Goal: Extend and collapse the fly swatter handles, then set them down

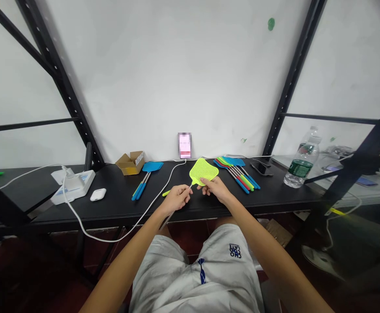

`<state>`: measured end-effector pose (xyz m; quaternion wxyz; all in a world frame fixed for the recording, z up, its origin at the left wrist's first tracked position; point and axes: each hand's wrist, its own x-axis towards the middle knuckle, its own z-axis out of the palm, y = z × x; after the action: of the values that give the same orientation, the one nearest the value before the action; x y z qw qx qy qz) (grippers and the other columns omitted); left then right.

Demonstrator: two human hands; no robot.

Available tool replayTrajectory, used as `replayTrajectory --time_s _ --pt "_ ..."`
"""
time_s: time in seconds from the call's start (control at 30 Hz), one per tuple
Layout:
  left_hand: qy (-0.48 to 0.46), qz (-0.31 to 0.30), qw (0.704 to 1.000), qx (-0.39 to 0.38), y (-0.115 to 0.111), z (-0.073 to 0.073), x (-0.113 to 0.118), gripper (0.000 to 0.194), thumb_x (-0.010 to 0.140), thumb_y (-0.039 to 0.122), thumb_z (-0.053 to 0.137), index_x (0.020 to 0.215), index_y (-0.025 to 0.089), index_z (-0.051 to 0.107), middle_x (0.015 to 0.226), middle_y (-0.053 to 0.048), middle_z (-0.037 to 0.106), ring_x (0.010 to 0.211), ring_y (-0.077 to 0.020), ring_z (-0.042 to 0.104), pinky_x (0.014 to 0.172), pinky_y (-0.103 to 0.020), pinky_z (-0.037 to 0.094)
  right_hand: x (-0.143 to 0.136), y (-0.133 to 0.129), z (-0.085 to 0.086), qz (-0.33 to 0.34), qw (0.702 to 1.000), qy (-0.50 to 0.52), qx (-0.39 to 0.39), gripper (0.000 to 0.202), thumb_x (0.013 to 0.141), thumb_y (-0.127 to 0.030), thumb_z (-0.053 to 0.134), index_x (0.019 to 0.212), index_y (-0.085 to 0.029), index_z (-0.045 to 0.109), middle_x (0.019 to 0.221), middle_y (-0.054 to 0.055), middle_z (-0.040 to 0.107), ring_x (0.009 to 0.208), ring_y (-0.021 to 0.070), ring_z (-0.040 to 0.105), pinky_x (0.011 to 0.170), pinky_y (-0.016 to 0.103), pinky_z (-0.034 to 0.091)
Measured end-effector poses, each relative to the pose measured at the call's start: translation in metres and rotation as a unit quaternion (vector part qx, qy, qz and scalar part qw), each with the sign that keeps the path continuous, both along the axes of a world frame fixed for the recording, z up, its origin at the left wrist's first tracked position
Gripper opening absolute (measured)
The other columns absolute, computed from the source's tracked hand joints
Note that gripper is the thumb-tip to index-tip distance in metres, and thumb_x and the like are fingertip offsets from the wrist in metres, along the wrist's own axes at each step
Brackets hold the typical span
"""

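A yellow-green perforated fly swatter head (203, 170) is held up over the desk's front part. My right hand (213, 188) grips its lower right edge, thumb on top and fingers underneath. Closed around the thin metal rod just below the head is my left hand (178, 198); the rod runs on down past it toward my lap. Behind the left hand lies a yellow-green handle (165, 193), partly hidden. Blue fly swatters (152, 167) lie to the left, handles toward me. On the right, several fly swatters (238, 174) in blue, green and red are stacked together.
A lit phone (185, 145) leans on the wall, its white cable (146, 213) hanging past the desk's front edge. An open cardboard box (130, 164), earbud case (98, 194) and power strip (85, 180) stand left. Rightward are a dark phone (261, 168) and water bottle (302, 165).
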<state>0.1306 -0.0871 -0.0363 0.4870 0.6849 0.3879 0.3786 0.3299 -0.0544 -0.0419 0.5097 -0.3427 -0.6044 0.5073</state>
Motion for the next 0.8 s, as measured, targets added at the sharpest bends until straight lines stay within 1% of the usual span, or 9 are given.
replayTrajectory --time_s 0.13,0.27,0.37,0.43,0.6,0.8 --pt "0.012 -0.014 1.0 0.024 -0.0027 0.0015 0.0009 0.029 0.085 0.045 0.052 0.084 0.016 0.056 0.051 0.008 0.042 0.034 -0.0031 0.03 0.036 -0.016 0.019 -0.0003 -0.0023 0.0019 0.029 0.999 0.008 -0.013 0.04 0.079 -0.05 0.065 0.083 -0.01 0.067 0.079 0.011 0.072 0.049 0.009 0.057 0.041 0.018 0.037" --pt "0.028 0.014 0.996 0.081 -0.0025 -0.0016 0.003 0.028 0.088 0.041 0.048 0.083 0.016 0.057 0.051 0.007 0.043 0.038 -0.0046 0.032 0.041 -0.017 0.023 -0.0035 -0.0038 0.0015 0.047 0.998 0.022 -0.028 0.04 0.08 -0.049 0.064 0.082 -0.01 0.068 0.078 0.01 0.071 0.05 0.008 0.057 0.042 0.017 0.036" --pt "0.04 0.04 0.99 0.133 -0.0015 -0.0049 0.0043 0.028 0.089 0.04 0.045 0.081 0.015 0.057 0.054 0.005 0.046 0.043 -0.0059 0.035 0.045 -0.019 0.027 -0.0069 -0.0039 -0.0002 0.057 0.998 0.026 -0.019 0.04 0.08 -0.049 0.064 0.078 -0.01 0.068 0.074 0.008 0.07 0.048 0.0072 0.055 0.042 0.017 0.034" --pt "0.046 0.049 0.986 0.154 -0.0012 -0.0061 0.0047 0.029 0.09 0.039 0.045 0.081 0.015 0.057 0.055 0.005 0.048 0.046 -0.0066 0.037 0.048 -0.02 0.029 -0.0082 -0.0039 -0.0013 0.064 0.998 0.023 -0.015 0.04 0.081 -0.05 0.064 0.077 -0.01 0.069 0.072 0.008 0.07 0.048 0.007 0.054 0.042 0.017 0.034" --pt "0.059 0.056 0.983 0.163 -0.0024 -0.0044 0.0048 0.029 0.089 0.038 0.044 0.079 0.015 0.057 0.054 0.005 0.048 0.047 -0.0072 0.039 0.05 -0.02 0.031 -0.0074 -0.0033 -0.0031 0.081 0.996 0.018 -0.025 0.038 0.081 -0.049 0.065 0.077 -0.011 0.069 0.071 0.007 0.069 0.049 0.0078 0.056 0.042 0.018 0.034" --pt "0.06 0.052 0.983 0.163 -0.0016 -0.005 0.0051 0.029 0.09 0.039 0.044 0.078 0.015 0.056 0.053 0.005 0.048 0.045 -0.0064 0.038 0.048 -0.02 0.031 -0.0047 -0.0015 -0.0029 0.089 0.996 0.008 -0.026 0.036 0.081 -0.047 0.065 0.077 -0.012 0.068 0.071 0.006 0.069 0.048 0.0081 0.056 0.041 0.018 0.034"
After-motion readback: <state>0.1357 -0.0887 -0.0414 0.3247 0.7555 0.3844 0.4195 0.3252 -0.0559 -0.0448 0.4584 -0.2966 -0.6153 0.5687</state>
